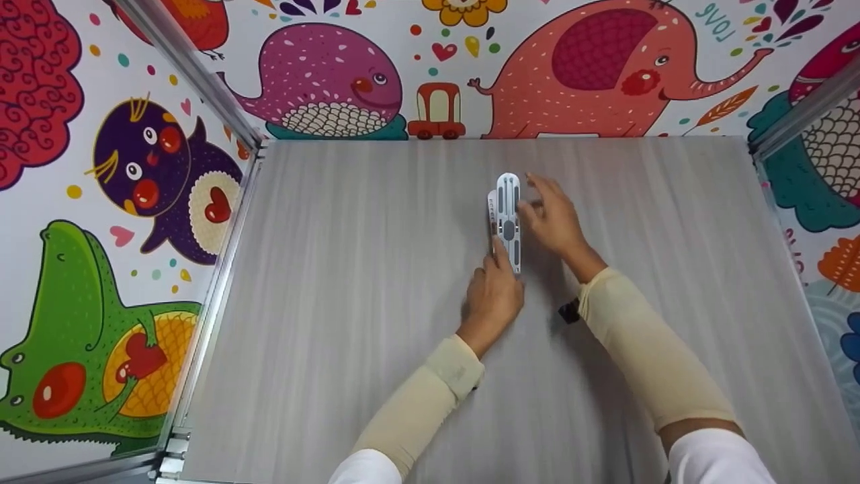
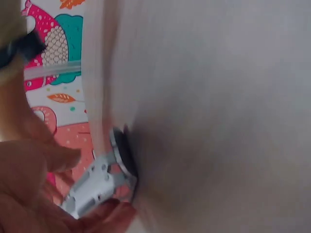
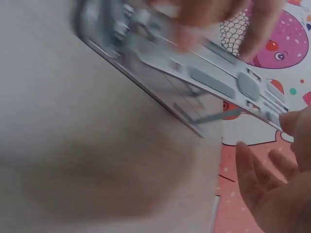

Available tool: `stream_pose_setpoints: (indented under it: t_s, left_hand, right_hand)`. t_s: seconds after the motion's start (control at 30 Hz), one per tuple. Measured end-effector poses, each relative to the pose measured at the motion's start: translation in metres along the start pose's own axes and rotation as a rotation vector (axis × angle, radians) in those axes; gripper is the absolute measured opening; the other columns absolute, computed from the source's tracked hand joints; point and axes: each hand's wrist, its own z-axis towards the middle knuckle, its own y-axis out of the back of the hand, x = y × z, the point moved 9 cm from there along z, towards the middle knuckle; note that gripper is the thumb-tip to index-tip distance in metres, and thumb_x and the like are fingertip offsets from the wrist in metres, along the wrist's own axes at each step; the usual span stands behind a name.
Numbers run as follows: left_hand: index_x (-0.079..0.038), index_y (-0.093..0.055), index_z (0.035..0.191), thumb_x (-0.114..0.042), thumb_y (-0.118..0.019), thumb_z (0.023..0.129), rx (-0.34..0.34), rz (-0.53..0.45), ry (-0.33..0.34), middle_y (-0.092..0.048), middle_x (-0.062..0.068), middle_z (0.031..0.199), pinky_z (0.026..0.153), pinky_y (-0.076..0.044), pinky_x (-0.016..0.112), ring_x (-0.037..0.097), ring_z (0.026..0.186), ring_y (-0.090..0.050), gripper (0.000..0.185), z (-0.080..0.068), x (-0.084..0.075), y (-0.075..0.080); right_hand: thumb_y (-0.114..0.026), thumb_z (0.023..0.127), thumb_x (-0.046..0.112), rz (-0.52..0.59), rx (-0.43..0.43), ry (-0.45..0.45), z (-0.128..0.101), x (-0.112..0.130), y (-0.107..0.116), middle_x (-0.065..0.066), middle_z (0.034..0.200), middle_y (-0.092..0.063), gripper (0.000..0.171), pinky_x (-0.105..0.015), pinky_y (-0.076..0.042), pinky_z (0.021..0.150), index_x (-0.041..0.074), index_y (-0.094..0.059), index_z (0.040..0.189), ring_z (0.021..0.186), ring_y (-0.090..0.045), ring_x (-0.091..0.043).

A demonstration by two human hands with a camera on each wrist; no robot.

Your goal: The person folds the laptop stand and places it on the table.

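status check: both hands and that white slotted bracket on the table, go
Left hand pinches near end of white slotted bracket. Right hand touches its far side, fingers relaxed. Bracket sits mid grey table, partly lifted. Nothing in the way.

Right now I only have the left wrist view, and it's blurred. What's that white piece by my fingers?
Observer: In the head view it is a slim white folding stand, lying lengthwise on the grey table.
Operator: Where's the other hand?
Observer: The right hand touches the stand's right edge, towards its far end; the left hand pinches the near end.
Operator: Is it folded flat?
Observer: No. The right wrist view shows the top plate raised on a thin strut.
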Motion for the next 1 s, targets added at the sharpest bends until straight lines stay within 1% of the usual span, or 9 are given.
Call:
stream_pose_setpoints:
  t_s: [0.1,0.13,0.2,0.3,0.37,0.47,0.67,0.87,1.0]
  left_hand:
    - [-0.006,-0.013,0.163,-0.048,-0.078,0.086,0.027,0.103,0.042,-0.061,0.013,0.114,0.067,-0.053,0.038,0.025,0.089,-0.063,0.109,-0.005,-0.006,-0.010]
    - [-0.005,-0.014,0.163,-0.049,-0.079,0.085,0.022,0.147,0.047,-0.061,0.012,0.111,0.065,-0.053,0.037,0.025,0.086,-0.062,0.111,-0.006,-0.007,-0.012]
    - [-0.004,-0.018,0.162,-0.048,-0.080,0.084,-0.014,0.228,0.051,-0.061,0.012,0.103,0.060,-0.052,0.035,0.023,0.080,-0.062,0.109,-0.007,-0.010,-0.015]
    - [-0.003,-0.022,0.162,-0.038,-0.076,0.089,-0.039,0.290,0.054,-0.061,0.010,0.095,0.055,-0.051,0.033,0.020,0.073,-0.062,0.097,-0.006,-0.012,-0.016]
    - [-0.003,-0.023,0.161,-0.030,-0.071,0.093,-0.043,0.295,0.058,-0.061,0.009,0.091,0.054,-0.051,0.033,0.019,0.071,-0.062,0.087,-0.004,-0.012,-0.016]
    - [-0.003,-0.022,0.162,-0.025,-0.069,0.094,-0.038,0.299,0.051,-0.061,0.010,0.090,0.054,-0.052,0.033,0.018,0.070,-0.062,0.085,-0.002,-0.012,-0.016]
    - [-0.004,-0.025,0.161,-0.033,-0.078,0.084,-0.071,0.305,0.023,-0.062,0.010,0.091,0.054,-0.054,0.035,0.017,0.069,-0.064,0.098,-0.003,-0.012,-0.015]
    - [-0.005,-0.020,0.163,-0.043,-0.082,0.081,-0.016,0.230,-0.026,-0.062,0.011,0.095,0.058,-0.054,0.038,0.021,0.073,-0.065,0.110,-0.002,-0.008,-0.018]
    - [-0.004,-0.018,0.163,-0.040,-0.081,0.081,0.007,0.214,-0.088,-0.064,0.011,0.096,0.059,-0.054,0.039,0.021,0.074,-0.066,0.109,-0.001,-0.003,-0.017]
  right_hand:
    - [-0.064,0.101,0.021,-0.103,0.006,0.022,0.015,0.014,0.002,-0.008,0.145,-0.056,0.055,-0.046,-0.054,0.101,0.025,-0.048,0.154,0.121,-0.065,-0.027]
    - [-0.064,0.102,0.022,-0.126,0.014,0.022,0.019,0.018,0.001,-0.005,0.144,-0.058,0.053,-0.045,-0.053,0.103,0.027,-0.049,0.152,0.122,-0.064,-0.025]
    - [-0.064,0.101,0.023,-0.162,0.031,0.011,0.025,0.024,-0.003,-0.004,0.138,-0.063,0.049,-0.043,-0.052,0.105,0.027,-0.054,0.149,0.120,-0.063,-0.023]
    - [-0.066,0.100,0.024,-0.191,0.029,-0.017,0.031,0.029,-0.005,-0.003,0.129,-0.068,0.042,-0.039,-0.054,0.102,0.023,-0.062,0.142,0.114,-0.065,-0.020]
    - [-0.068,0.099,0.023,-0.192,0.007,-0.033,0.035,0.031,-0.004,-0.003,0.124,-0.071,0.038,-0.038,-0.056,0.098,0.019,-0.067,0.137,0.108,-0.067,-0.020]
    - [-0.070,0.098,0.020,-0.169,-0.036,-0.048,0.040,0.032,0.000,-0.005,0.118,-0.073,0.032,-0.038,-0.058,0.092,0.015,-0.072,0.129,0.102,-0.068,-0.021]
    - [-0.071,0.097,0.017,-0.132,-0.070,-0.053,0.045,0.029,0.007,-0.006,0.113,-0.076,0.023,-0.039,-0.059,0.086,0.013,-0.078,0.119,0.096,-0.069,-0.021]
    - [-0.071,0.097,0.014,-0.101,-0.064,-0.097,0.046,0.021,0.010,-0.007,0.113,-0.076,0.022,-0.040,-0.060,0.085,0.013,-0.078,0.117,0.096,-0.069,-0.021]
    - [-0.069,0.097,0.013,-0.094,-0.058,-0.127,0.043,0.017,0.012,-0.007,0.111,-0.075,0.020,-0.039,-0.059,0.083,0.013,-0.078,0.116,0.094,-0.066,-0.022]
